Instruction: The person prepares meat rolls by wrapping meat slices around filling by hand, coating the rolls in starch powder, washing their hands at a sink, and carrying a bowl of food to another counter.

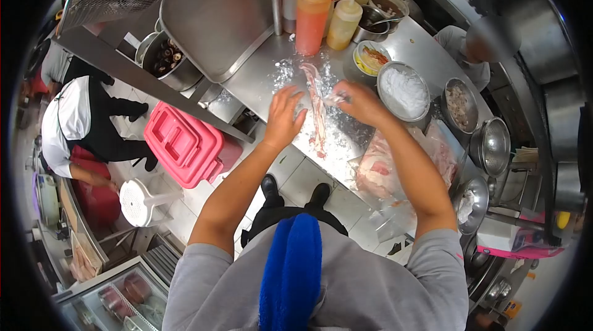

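A long, thin strip of raw meat (317, 108) lies lengthwise on the steel table, with white powder (333, 130) scattered around and under it. Just left of the strip, my left hand (284, 115) hovers with its fingers spread and nothing in them. To the right of the meat, my right hand (359, 102) has its fingers drawn together, with white powder at the fingertips. A metal bowl of white powder (403, 90) stands beyond that hand. Under my right forearm, more raw meat (378, 167) rests in clear plastic.
Squeeze bottles (313, 16) stand at the table's far end, near a container of cut vegetables (370, 57). Several metal bowls (459, 105) line the right side. A pink lidded bin (185, 146) sits on the floor at left, near a bending person (74, 112). Another person (466, 53) is across the table.
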A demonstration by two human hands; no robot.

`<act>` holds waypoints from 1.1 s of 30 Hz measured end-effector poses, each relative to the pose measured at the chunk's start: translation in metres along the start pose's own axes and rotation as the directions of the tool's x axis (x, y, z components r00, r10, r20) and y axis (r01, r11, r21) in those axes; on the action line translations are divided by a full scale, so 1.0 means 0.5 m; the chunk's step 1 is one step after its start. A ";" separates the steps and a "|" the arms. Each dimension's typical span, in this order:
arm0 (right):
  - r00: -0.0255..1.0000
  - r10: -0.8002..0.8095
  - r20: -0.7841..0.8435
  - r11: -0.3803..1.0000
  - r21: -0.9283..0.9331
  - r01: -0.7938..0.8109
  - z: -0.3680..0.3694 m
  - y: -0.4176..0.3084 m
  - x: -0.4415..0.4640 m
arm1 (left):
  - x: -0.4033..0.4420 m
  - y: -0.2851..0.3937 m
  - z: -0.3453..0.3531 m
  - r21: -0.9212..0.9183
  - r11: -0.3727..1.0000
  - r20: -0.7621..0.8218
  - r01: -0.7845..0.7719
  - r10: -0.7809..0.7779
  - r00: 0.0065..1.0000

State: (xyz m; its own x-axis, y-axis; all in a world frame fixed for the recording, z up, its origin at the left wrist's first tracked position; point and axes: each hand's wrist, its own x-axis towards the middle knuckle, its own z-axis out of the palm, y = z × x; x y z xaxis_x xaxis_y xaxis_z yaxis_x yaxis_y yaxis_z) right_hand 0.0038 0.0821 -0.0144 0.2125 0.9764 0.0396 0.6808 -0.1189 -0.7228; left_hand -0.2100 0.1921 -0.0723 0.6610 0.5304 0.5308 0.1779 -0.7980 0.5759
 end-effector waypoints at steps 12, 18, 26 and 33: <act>0.981 -0.095 -0.169 0.994 -0.062 0.085 0.114 0.012 -0.040 | -0.013 0.000 0.043 -0.155 0.984 0.099 -0.087 0.103 0.990; 0.967 -0.249 0.059 0.944 -0.210 0.256 0.139 -0.063 -0.178 | -0.007 0.007 0.048 -0.179 0.982 0.071 -0.067 0.081 0.994; 0.960 -0.278 -0.027 0.917 -0.305 0.257 0.190 -0.035 -0.186 | -0.008 0.011 0.063 -0.144 0.985 0.070 -0.096 0.107 0.992; 0.976 -0.208 -0.071 0.930 -0.325 0.174 0.178 -0.048 -0.187 | -0.010 0.010 0.059 -0.102 0.988 0.060 -0.114 0.121 0.991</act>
State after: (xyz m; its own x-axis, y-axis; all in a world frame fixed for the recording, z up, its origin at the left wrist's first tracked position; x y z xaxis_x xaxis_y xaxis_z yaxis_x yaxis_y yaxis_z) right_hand -0.0945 0.0096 -0.0622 0.1158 0.9644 0.2378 0.8975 0.0010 -0.4411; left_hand -0.1906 0.1769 -0.0902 0.7200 0.4122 0.5583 0.0257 -0.8198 0.5721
